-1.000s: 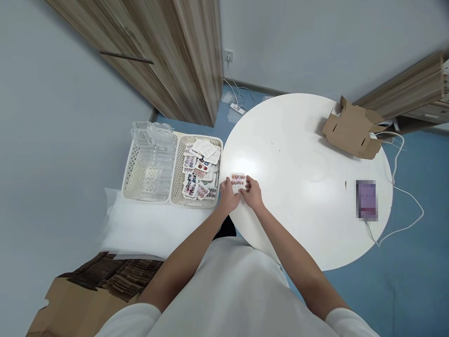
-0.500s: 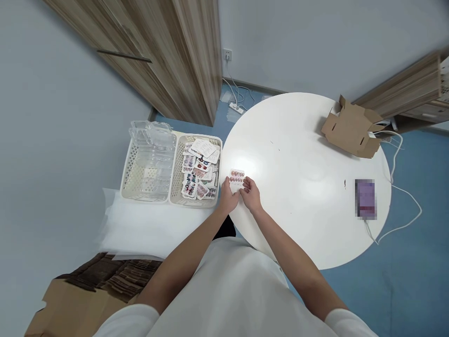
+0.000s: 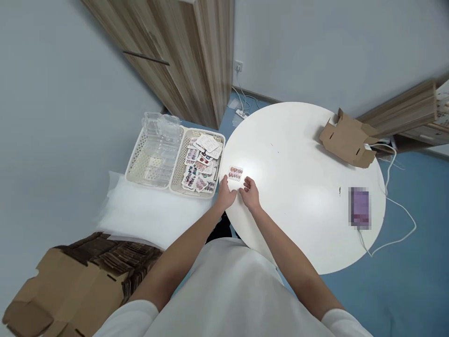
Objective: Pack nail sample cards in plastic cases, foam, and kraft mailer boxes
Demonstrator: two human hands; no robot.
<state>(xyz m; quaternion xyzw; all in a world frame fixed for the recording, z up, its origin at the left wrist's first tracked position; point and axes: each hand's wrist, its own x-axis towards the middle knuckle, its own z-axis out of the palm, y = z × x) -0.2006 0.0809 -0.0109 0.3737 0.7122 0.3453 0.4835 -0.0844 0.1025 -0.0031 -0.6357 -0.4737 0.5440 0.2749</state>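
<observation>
A small white card of press-on nails (image 3: pixel 235 173), pinkish and set in two rows, lies flat on the round white table (image 3: pixel 301 145) near its left edge. My left hand (image 3: pixel 225 194) is just below and left of the card, thumb and fingers apart, holding nothing. On the other side, my right hand (image 3: pixel 250 193) rests slightly lower right of the card. Its fingers are half curled and apart, with nothing visible between them. Left of my hands, a white perforated basket (image 3: pixel 178 171) holds many similar nail cards (image 3: pixel 200 164) in a loose heap.
Another white basket (image 3: pixel 131 164) contains clear plastic boxes (image 3: pixel 157 150). White sheets (image 3: pixel 140 210) lie below the baskets, beside flattened cardboard boxes (image 3: pixel 77 285). An opened cardboard box (image 3: pixel 349 140) and a blurred purple object (image 3: pixel 360 207) with a cable sit on the table's right side.
The nail card now lies clear of both hands, where before the hands were at its lower edge and sides. My head view has also shifted and tilted a little.
</observation>
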